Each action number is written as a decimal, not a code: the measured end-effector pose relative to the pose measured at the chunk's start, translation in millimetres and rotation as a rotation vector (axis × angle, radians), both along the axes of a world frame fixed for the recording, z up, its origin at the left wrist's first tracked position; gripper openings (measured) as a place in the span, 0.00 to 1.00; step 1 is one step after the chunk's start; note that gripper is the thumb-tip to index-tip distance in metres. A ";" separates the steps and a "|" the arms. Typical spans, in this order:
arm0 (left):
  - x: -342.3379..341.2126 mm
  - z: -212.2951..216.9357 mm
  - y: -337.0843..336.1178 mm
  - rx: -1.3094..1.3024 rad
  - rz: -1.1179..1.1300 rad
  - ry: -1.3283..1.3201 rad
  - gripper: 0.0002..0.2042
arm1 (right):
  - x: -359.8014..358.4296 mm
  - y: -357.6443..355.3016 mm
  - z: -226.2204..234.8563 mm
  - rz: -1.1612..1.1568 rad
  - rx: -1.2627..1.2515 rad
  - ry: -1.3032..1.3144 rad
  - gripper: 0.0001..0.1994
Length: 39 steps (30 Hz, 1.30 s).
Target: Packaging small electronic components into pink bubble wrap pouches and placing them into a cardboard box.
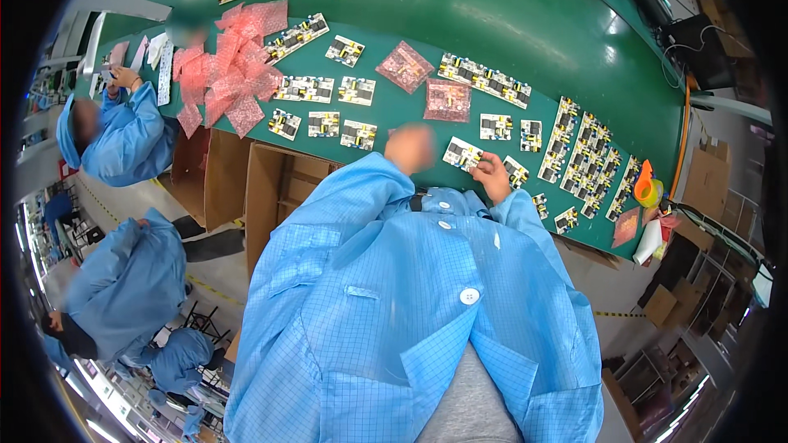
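Fingers of the right hand (492, 174) curl onto a small circuit board (462, 153), pinching its near edge on the green table (525, 25). Left hand (410, 148) is a blur just beside it, raised over the table edge; can't tell its grip. More boards (584, 160) lie in rows to the right, pink bags (230, 74) well off left.

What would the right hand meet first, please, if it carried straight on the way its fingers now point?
The right hand points up-left at a small circuit board its fingers already seem to touch, lying on the green table.
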State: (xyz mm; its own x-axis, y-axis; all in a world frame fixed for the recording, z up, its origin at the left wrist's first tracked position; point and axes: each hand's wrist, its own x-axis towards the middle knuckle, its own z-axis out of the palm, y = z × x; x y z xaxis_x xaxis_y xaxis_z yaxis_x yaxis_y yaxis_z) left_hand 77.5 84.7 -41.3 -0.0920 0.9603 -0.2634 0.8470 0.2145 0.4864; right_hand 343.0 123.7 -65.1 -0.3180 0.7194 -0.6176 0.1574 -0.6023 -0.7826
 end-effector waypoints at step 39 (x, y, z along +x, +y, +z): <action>-2.1 -22.3 -25.6 0.413 0.229 -0.525 0.04 | -40.5 40.8 29.8 0.314 0.113 -0.032 0.25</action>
